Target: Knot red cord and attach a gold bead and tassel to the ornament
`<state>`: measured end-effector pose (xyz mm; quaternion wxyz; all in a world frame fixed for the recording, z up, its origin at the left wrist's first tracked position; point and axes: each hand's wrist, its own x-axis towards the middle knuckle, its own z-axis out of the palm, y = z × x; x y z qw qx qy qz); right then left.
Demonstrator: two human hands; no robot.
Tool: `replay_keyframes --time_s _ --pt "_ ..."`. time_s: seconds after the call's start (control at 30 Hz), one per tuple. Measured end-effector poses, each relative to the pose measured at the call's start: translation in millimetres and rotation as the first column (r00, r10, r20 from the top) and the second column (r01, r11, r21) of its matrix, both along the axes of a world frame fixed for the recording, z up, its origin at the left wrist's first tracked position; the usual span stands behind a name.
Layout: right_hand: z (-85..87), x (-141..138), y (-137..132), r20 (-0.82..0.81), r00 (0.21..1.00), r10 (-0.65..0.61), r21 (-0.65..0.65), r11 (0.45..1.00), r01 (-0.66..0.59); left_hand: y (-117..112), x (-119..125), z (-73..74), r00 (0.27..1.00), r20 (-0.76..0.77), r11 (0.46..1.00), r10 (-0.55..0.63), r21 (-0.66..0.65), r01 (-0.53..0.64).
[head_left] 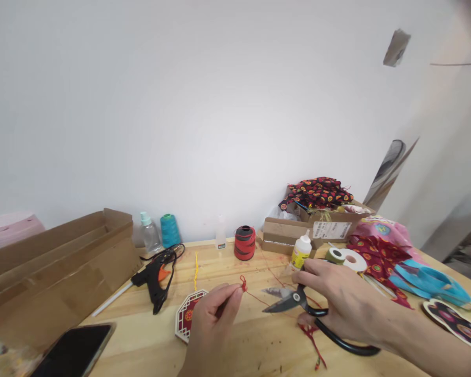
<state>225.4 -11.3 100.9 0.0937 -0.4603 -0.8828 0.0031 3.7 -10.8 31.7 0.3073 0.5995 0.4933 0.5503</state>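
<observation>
Between the thumb and forefinger of my left hand [219, 310] is a looped, knotted red cord [244, 284]. A thin red strand runs from it to the right, passing by the scissor blades. My right hand [337, 296] grips black-handled scissors [296, 297], their blades apart and pointing left toward the cord. Below the scissors lies a knotted red cord piece [314, 340] with loose ends. Partly behind my left hand rests an octagonal ornament [185, 317] with a white lattice border and red centre; a yellow cord [196, 269] extends above it.
A black glue gun [155, 285], a phone [74, 351] and a long cardboard box [63, 272] are on the left. Toward the wall stand a red thread spool [245, 243], a teal spool [170, 230] and a white glue bottle [300, 251]. Fabric [377, 256] and blue ribbon [427, 283] lie right.
</observation>
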Motion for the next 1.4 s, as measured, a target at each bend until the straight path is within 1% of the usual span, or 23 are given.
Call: replay_keyframes --time_s 0.07,0.17,0.3,0.4,0.53,0.6,0.67,0.73,0.8,0.83,0.9,0.97,1.03,1.13,1.2,1.23,1.3,1.37,1.4 --pt "7.2 -9 4 0.090 0.996 -0.015 0.046 0.999 0.011 -2 1 1.7 0.997 -0.071 0.999 0.017 0.046 -0.014" --pt "15.9 -24 6 0.130 0.991 -0.024 0.096 0.995 0.012 -4 2 1.5 0.989 -0.146 0.996 0.000 0.089 0.013" --pt "23.6 -43 6 0.229 0.973 -0.030 0.101 0.995 0.006 -3 1 -3.4 0.976 -0.212 0.993 -0.048 0.098 0.070" --pt "26.2 -51 7 0.288 0.958 -0.004 0.121 0.992 -0.032 -1 -1 -5.8 0.970 -0.240 0.991 -0.039 0.113 0.068" --pt "27.1 -52 9 0.266 0.964 0.009 0.156 0.986 -0.052 -1 -1 -4.9 0.971 -0.240 0.992 -0.021 0.116 0.050" --pt "25.9 -49 10 0.271 0.963 0.019 0.147 0.987 -0.060 -1 1 -3.2 0.973 -0.229 0.993 -0.029 0.106 0.055" --pt "20.9 -46 11 0.293 0.956 0.029 0.131 0.989 -0.070 -1 1 -1.6 0.983 -0.179 0.996 -0.033 0.081 0.048" --pt "9.1 -40 13 0.289 0.956 0.048 0.110 0.990 -0.083 0 1 -1.3 0.998 -0.067 0.999 -0.015 0.028 0.017" --pt "-9.9 -33 15 0.242 0.968 0.060 0.068 0.995 -0.079 2 0 -3.5 0.996 0.086 0.996 -0.005 -0.086 0.013" --pt "-21.0 -28 15 0.223 0.973 0.056 0.030 0.997 -0.065 4 -1 -5.5 0.986 0.166 0.987 -0.014 -0.155 0.041" --pt "-41.9 -18 16 0.153 0.987 0.043 -0.036 0.999 -0.038 7 -2 -10.2 0.948 0.314 0.956 -0.054 -0.257 0.140" --pt "-55.6 -9 14 0.045 0.996 0.073 -0.098 0.993 -0.068 9 -2 -14.3 0.897 0.430 0.928 -0.100 -0.284 0.240" --pt "-58.5 -4 12 -0.044 0.992 0.118 -0.143 0.982 -0.123 10 -1 -16.3 0.851 0.512 0.915 -0.122 -0.274 0.296" --pt "-48.9 -7 13 -0.155 0.975 0.160 -0.166 0.969 -0.185 9 2 -16.1 0.790 0.599 0.899 -0.128 -0.266 0.347" --pt "-41.9 -19 15 -0.299 0.942 0.152 -0.092 0.978 -0.187 7 3 -15.6 0.754 0.644 0.887 -0.128 -0.266 0.378" --pt "-40.0 -27 17 -0.388 0.909 0.151 -0.022 0.985 -0.173 6 4 -15.7 0.739 0.661 0.880 -0.130 -0.266 0.393" --pt "-40.0 -45 21 -0.525 0.827 0.200 0.142 0.979 -0.146 6 5 -16.3 0.723 0.676 0.871 -0.146 -0.259 0.418" --pt "-43.9 -61 24 -0.569 0.781 0.257 0.265 0.957 -0.121 5 5 -17.0 0.727 0.664 0.863 -0.177 -0.250 0.438" --pt "-46.5 -67 25 -0.577 0.770 0.272 0.303 0.947 -0.106 5 5 -17.0 0.737 0.650 0.863 -0.188 -0.248 0.439"
